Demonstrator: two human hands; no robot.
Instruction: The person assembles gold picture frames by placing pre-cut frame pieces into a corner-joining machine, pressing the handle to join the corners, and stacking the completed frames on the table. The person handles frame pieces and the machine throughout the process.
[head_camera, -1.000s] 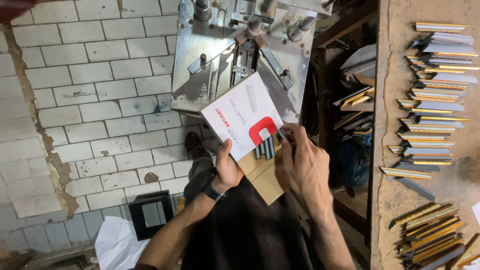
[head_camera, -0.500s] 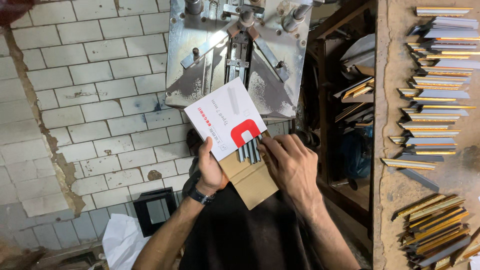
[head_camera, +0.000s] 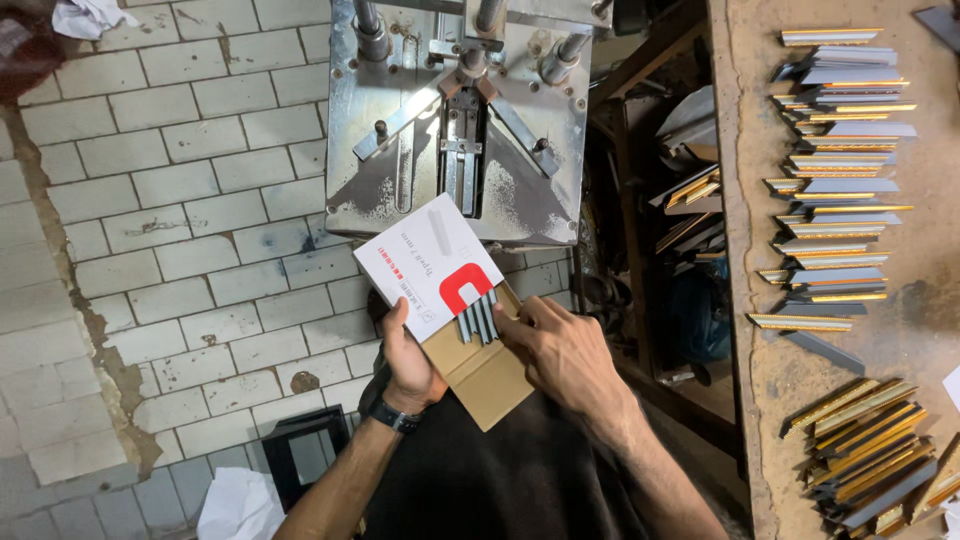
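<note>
In the head view, the left hand (head_camera: 408, 362) holds a small cardboard box (head_camera: 455, 300) from below, with the thumb lying on its white lid and the fingers closed around its side. The box is open: the white lid with a red mark is pushed upward, and the brown inner tray (head_camera: 490, 375) slides out toward the person's body. The box is just below the metal machine (head_camera: 460, 115), near its lower edge, and it is tilted.

The right hand (head_camera: 565, 355) rests on the brown tray, just right of the box lid. Its fingers are bent and their tips touch a row of grey metal strips (head_camera: 478, 318), which stick out of the box between the lid and the tray. I cannot tell if the fingers already pinch the strips or only press on them.

The machine has a grey steel plate with two angled guides which form a V shape, and vertical rods above it. Left of the machine there is a floor of pale tiles (head_camera: 170, 230). Right of the machine, well apart from the box, stands a wooden counter (head_camera: 750, 380) with many cut frame pieces (head_camera: 835, 180) in grey and gold colour, lying in a row, and a second pile (head_camera: 870, 450) lower on the same counter.
</note>
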